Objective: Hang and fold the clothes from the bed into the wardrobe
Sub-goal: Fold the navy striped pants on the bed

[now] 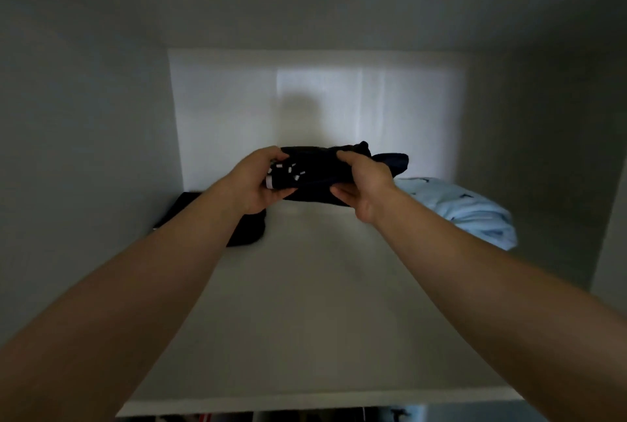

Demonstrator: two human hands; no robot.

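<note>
Head view, item one: navy folded garment (319, 165) with small white marks at one end. We hold it between both hands, towards the back of the wardrobe shelf (305, 303). We cannot tell whether its underside touches the shelf.

Left hand (254, 184): fingers (271, 153) curled over the top of the marked end, thumb beneath, pinching the bundle.

Right hand (364, 180): fingers curled over the other end, thumb under it, gripping likewise.

Item two: black folded garment (246, 231), lying flat on the shelf at the left, partly behind our left forearm.

Item three: pale blue garment (471, 207) with small dark prints, bundled loosely on the shelf at the right, just beside the navy piece.

Housing: white back panel (230, 109) and grey side walls.

Progress, as we judge it: two pieces are already shelved and a third is folded and about to be set between them. The bed is out of sight, so we cannot count what is left to hang or fold.
</note>
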